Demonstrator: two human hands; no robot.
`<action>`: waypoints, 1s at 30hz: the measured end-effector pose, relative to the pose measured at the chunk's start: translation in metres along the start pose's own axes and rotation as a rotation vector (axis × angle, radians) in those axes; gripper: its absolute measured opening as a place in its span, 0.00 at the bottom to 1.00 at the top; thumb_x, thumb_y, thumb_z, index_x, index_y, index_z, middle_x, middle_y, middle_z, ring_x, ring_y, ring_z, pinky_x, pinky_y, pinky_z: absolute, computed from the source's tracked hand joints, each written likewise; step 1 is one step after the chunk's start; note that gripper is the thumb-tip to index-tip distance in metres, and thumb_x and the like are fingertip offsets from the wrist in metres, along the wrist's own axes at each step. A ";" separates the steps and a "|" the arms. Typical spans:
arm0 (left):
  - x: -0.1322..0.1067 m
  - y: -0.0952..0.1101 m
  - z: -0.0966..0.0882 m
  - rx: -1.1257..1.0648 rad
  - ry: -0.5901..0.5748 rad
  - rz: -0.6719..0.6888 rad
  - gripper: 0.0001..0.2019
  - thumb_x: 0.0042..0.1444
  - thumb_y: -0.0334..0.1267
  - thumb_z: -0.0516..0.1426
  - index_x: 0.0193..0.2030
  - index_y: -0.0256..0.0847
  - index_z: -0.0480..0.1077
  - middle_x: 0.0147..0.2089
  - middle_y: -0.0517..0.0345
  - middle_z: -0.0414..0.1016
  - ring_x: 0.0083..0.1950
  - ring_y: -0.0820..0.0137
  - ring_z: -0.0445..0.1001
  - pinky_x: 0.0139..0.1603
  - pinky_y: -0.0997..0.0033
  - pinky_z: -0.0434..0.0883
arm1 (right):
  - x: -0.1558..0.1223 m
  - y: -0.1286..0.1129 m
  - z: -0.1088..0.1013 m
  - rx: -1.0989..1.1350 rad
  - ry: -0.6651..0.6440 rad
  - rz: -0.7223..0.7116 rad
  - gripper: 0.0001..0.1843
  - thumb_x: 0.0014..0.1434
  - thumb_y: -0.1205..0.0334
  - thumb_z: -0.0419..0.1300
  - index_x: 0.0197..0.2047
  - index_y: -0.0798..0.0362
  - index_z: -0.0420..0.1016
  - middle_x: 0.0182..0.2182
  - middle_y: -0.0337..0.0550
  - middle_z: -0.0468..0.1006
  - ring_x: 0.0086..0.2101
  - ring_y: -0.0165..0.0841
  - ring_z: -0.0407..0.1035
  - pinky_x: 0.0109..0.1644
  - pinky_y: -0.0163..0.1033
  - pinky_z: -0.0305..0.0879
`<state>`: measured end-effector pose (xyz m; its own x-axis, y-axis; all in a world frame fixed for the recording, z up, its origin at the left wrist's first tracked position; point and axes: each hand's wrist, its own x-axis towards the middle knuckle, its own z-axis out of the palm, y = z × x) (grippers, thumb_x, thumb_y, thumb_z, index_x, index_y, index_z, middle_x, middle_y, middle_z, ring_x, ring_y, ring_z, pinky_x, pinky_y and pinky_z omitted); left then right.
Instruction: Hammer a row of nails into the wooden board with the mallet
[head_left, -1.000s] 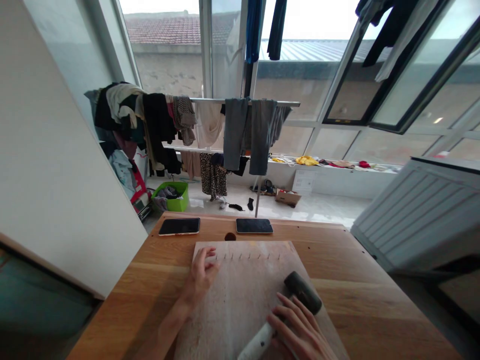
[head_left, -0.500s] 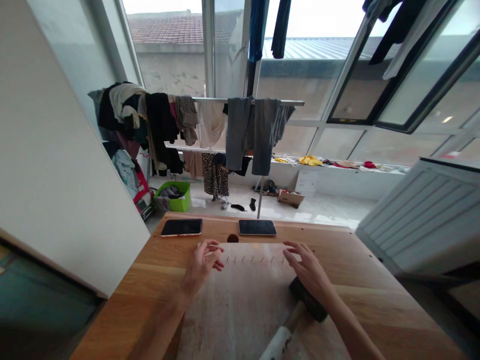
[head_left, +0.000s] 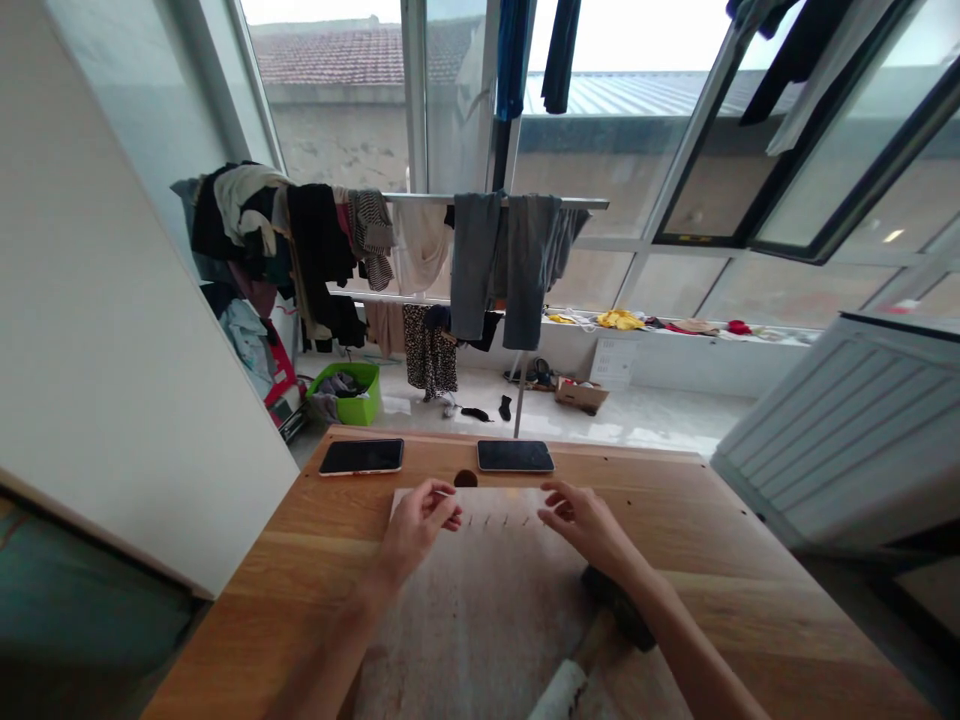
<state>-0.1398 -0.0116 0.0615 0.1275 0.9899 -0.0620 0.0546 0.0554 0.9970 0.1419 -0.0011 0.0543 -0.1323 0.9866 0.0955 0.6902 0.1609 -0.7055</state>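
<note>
A pale wooden board (head_left: 480, 620) lies on the table, with a row of thin nails (head_left: 496, 521) standing up along its far part. At the left end of the row my left hand (head_left: 421, 518) hovers with loosely curled fingers apart, seemingly holding nothing. My right hand (head_left: 583, 516) is at the other end, fingers bent and parted, with nothing visible in it. The hands hide the outermost nails. Partly beneath my right forearm is a hammer with a dark head (head_left: 619, 610); its white-wrapped handle (head_left: 561, 690) points toward me.
Two phones, the left one (head_left: 361, 457) and the right one (head_left: 515, 456), lie along the far table edge, near a round dark hole (head_left: 466, 479). Beyond the wooden table (head_left: 750, 600) stand a laundry rack (head_left: 592, 204) with clothes and a green basket (head_left: 366, 402).
Both hands have moved inward along the nail row, my right hand leftward and my left hand slightly rightward. The hammer stays on the board.
</note>
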 end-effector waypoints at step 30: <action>0.009 0.007 0.041 0.762 -0.115 0.338 0.07 0.60 0.31 0.56 0.33 0.38 0.76 0.37 0.52 0.76 0.40 0.64 0.75 0.43 0.67 0.68 | 0.001 -0.044 0.037 -0.165 -0.094 -0.164 0.12 0.60 0.70 0.55 0.36 0.54 0.82 0.31 0.45 0.79 0.33 0.35 0.73 0.38 0.36 0.63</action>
<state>-0.0979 -0.0076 0.0658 0.3551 0.9156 0.1888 0.6437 -0.3860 0.6608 0.0852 -0.0083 0.0598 -0.3127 0.9412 0.1279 0.7599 0.3287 -0.5607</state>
